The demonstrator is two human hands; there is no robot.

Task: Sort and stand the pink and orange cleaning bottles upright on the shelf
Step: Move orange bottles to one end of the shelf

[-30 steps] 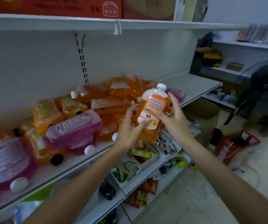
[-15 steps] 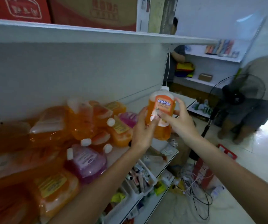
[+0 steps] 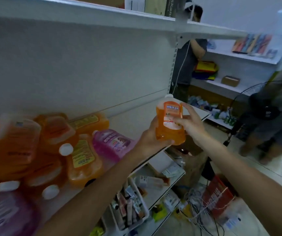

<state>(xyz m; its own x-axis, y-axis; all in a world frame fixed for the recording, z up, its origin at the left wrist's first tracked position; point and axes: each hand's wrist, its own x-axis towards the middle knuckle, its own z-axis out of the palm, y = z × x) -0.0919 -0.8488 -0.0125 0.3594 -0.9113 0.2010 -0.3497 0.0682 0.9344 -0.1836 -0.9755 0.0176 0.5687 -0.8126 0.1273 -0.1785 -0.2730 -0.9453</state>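
An orange bottle [image 3: 170, 119] with a white cap is held upright in the air above the right end of the white shelf [image 3: 135, 120]. My left hand [image 3: 149, 138] grips its lower left side from beneath. My right hand [image 3: 189, 124] holds its labelled front and right side. Further left on the shelf lies a heap of several orange bottles [image 3: 84, 160] on their sides, with a pink bottle [image 3: 111, 144] at the heap's right edge and another pink bottle [image 3: 9, 217] at the lower left.
A higher shelf [image 3: 102, 12] with cardboard boxes overhangs. Below, trays of small goods [image 3: 130, 208] sit on lower shelves. A red box [image 3: 217, 196] and tangled cables lie on the floor. A floor fan [image 3: 263, 108] and two people stand to the right.
Both hands have carried the orange bottle rightward along the shelf, away from the heap. My view has swung right with it, so the heap now sits at the left.
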